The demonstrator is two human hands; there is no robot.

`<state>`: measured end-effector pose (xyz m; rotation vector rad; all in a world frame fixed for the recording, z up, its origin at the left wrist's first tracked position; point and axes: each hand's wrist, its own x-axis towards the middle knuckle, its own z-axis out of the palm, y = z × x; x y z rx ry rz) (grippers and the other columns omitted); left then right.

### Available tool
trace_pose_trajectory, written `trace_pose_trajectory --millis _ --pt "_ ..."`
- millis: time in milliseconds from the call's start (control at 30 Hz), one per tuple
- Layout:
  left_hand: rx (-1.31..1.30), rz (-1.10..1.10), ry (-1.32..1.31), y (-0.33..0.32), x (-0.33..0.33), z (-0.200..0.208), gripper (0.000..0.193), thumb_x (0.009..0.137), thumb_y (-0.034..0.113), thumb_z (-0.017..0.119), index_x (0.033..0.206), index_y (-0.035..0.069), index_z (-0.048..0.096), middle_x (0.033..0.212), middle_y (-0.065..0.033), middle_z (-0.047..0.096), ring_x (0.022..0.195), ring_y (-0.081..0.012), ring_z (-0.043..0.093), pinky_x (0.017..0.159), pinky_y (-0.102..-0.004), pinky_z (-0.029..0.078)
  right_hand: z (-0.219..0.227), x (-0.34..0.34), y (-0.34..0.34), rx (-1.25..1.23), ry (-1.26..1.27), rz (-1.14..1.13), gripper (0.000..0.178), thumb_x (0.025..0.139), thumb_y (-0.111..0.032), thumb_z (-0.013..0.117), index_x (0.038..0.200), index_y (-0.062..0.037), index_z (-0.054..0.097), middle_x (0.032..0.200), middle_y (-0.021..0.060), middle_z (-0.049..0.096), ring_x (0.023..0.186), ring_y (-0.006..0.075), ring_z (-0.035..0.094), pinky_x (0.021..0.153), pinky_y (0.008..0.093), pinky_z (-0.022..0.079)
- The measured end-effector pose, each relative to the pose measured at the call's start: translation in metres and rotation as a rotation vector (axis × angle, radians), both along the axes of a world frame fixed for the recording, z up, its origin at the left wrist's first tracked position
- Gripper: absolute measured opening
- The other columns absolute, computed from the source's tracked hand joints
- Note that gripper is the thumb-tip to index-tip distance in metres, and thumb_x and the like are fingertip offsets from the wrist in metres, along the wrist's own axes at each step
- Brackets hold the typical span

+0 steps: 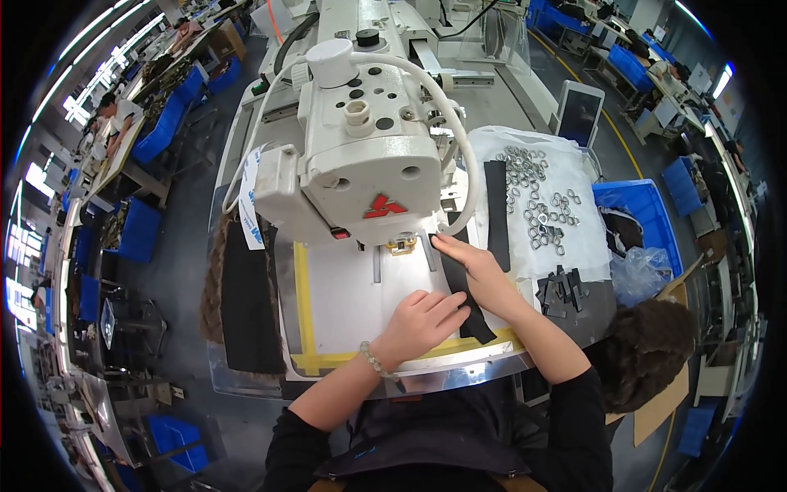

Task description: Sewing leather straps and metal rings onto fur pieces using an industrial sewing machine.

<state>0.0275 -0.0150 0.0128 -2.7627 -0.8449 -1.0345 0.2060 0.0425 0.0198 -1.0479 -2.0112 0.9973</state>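
Note:
A long black fabric strip lies aslant over the right side of the white plate under a white sewing machine head. Along the strip's near part, my left hand has its fingers bent together at the left edge, closed on it. Farther up, my right hand lies over the strip, fingers close together, tips at its upper end beside a narrow slot. The palm hides part of the strip. The machine's presser foot is just left of my right fingertips.
At right, a white sheet bears several metal rings, another black strip and short black pieces. Black fabric with brown fur lies left. A blue bin and dark fur are beyond the table's right edge.

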Motion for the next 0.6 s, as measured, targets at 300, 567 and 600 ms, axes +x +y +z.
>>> trace_pose_trajectory --millis 300,567,600 --pt "0.007 -0.227 0.202 0.002 -0.015 -0.002 0.021 0.070 0.011 0.066 0.091 0.009 0.065 0.102 -0.0041 0.068 0.077 -0.0130 0.062 0.061 -0.0246 0.047 -0.023 -0.013 0.023 0.278 -0.250 0.071 0.060 0.074 0.016 0.047 0.131 -0.0023 0.053 0.136 0.0215 0.050 0.125 0.0388 0.049 0.108 0.0421 0.040" --pt "-0.117 -0.026 0.040 0.027 -0.034 -0.014 0.016 0.071 0.009 0.067 0.088 0.009 0.067 0.096 -0.0019 0.070 0.084 -0.0161 0.066 0.066 -0.0290 0.050 -0.019 -0.011 0.020 0.550 -0.419 -0.126 0.042 0.076 -0.008 0.068 0.117 -0.0047 0.059 0.132 0.0180 0.054 0.099 0.0304 0.061 0.092 0.0404 0.046" --pt "-0.153 0.038 0.010 0.030 -0.035 -0.014 0.016 0.071 0.008 0.069 0.087 0.009 0.067 0.096 -0.0019 0.070 0.085 -0.0167 0.066 0.067 -0.0296 0.050 -0.017 -0.010 0.018 0.545 -0.423 -0.128 0.042 0.076 -0.008 0.068 0.117 -0.0047 0.059 0.132 0.0180 0.054 0.099 0.0304 0.061 0.092 0.0404 0.046"
